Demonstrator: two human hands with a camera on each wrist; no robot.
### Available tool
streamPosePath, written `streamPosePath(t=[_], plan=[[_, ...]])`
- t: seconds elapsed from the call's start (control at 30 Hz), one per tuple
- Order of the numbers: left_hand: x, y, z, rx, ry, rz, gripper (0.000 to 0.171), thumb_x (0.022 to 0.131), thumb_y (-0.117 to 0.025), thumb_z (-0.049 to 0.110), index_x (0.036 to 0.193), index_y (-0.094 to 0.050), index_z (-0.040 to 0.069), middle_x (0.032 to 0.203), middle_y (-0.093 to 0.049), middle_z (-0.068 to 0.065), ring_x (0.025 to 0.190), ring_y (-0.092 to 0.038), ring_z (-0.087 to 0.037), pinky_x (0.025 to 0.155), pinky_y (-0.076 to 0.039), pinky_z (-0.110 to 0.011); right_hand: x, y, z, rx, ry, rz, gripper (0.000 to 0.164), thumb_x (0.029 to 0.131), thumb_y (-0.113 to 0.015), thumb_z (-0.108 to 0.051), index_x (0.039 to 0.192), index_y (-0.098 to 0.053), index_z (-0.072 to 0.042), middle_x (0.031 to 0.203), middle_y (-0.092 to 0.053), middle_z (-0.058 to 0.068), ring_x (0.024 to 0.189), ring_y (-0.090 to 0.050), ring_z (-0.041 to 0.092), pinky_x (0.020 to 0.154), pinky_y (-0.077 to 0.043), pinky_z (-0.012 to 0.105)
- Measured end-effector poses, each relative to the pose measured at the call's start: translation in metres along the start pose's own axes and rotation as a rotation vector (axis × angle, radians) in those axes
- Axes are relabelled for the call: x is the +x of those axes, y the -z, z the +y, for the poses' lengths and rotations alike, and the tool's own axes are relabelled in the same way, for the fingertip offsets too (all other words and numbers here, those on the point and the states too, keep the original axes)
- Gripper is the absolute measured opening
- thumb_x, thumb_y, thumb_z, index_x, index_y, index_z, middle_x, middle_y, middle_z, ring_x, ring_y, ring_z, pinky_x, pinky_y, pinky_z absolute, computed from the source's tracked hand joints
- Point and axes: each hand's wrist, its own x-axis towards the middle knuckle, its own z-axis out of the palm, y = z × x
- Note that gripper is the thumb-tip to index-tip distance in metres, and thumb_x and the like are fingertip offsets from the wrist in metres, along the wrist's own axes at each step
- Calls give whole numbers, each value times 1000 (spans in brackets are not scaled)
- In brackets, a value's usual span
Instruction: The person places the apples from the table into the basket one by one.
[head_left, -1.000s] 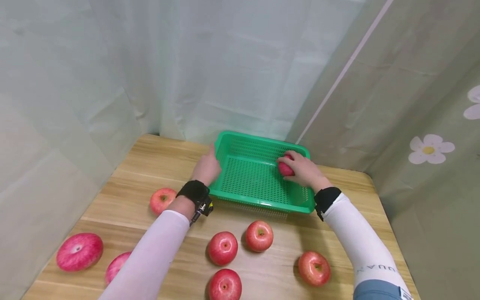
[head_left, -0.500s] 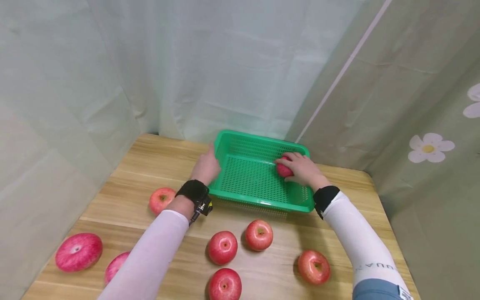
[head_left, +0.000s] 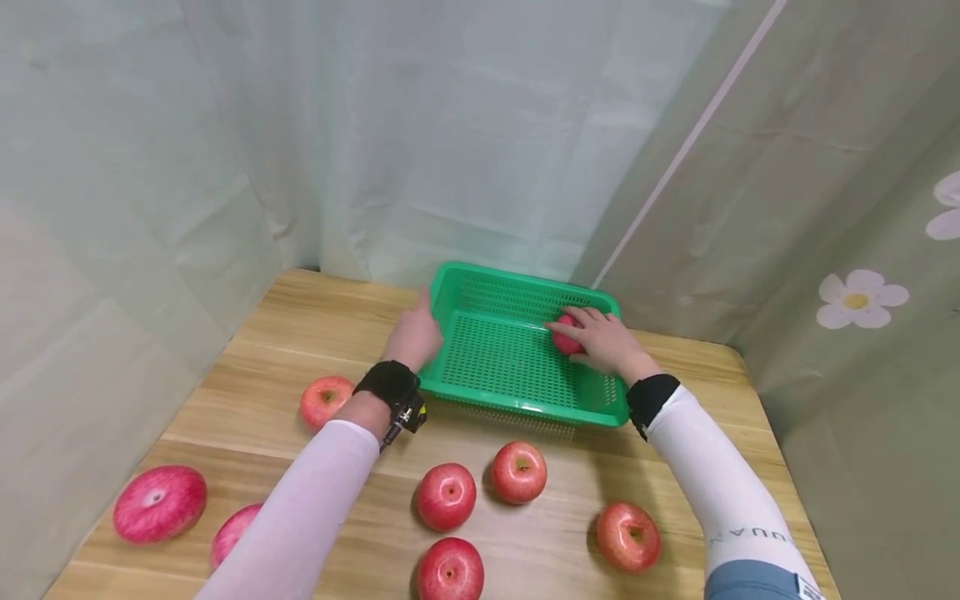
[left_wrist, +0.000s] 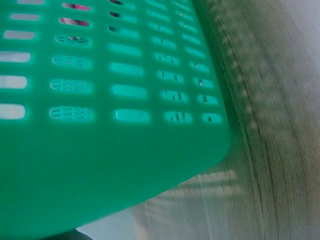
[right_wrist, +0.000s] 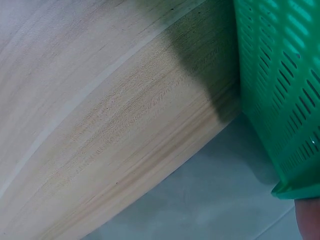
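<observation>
In the head view, a red apple (head_left: 566,337) sits inside the green plastic basket (head_left: 517,406) at its right end. My right hand (head_left: 606,342) holds this apple from above, its fingers over the top and its thumb on the near side. At the basket's left rim, my left hand (head_left: 414,335) grips the edge with one finger pointing away from me; its other fingers are mostly hidden. The basket's slotted wall (left_wrist: 130,145) fills much of the left wrist view. Only a bit of a finger (right_wrist: 307,217) shows beyond the basket's rim in the right wrist view.
Several red apples lie on the wooden table, among them one (head_left: 519,472) just before the basket, one (head_left: 628,536) at right and one (head_left: 160,504) at far left. Another apple (head_left: 324,402) is beside my left wrist. Pale curtains (head_left: 480,142) stand behind the table.
My right hand has shifted the apple slightly left inside the basket, and its fingers lie a little straighter over it. The left hand and the basket stay in place.
</observation>
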Motion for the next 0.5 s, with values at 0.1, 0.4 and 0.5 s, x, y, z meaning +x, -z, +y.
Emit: streamPosePath(t=[0.1,0.4,0.5], plan=[[0,-1,-1,7,-10,12,77,110,-45,10,173,-1,8,77,-63,-14,55,-56,-23,49,-45,-36,-1,-1,0,-13,10,11,74,97,-83,-29,163,-48,-29,168,-37,19,150,-37,46,111,-39,66],[-2,-2,0,18,-8,18,76,109,-45,10,172,-2,7,77,-64,-14,55,-56,-23,49,-45,-36,-2,0,-3,-6,0,5,75,96,-83,-27,163,-49,-29,169,-35,18,151,-35,45,113,-38,66],[-2,-1,1,23,-7,19,76,109,-45,10,172,-3,7,77,-64,-15,55,-57,-22,50,-45,-36,-1,0,-2,-5,0,7,76,96,-84,-27,163,-49,-28,169,-35,18,151,-35,46,113,-38,66]])
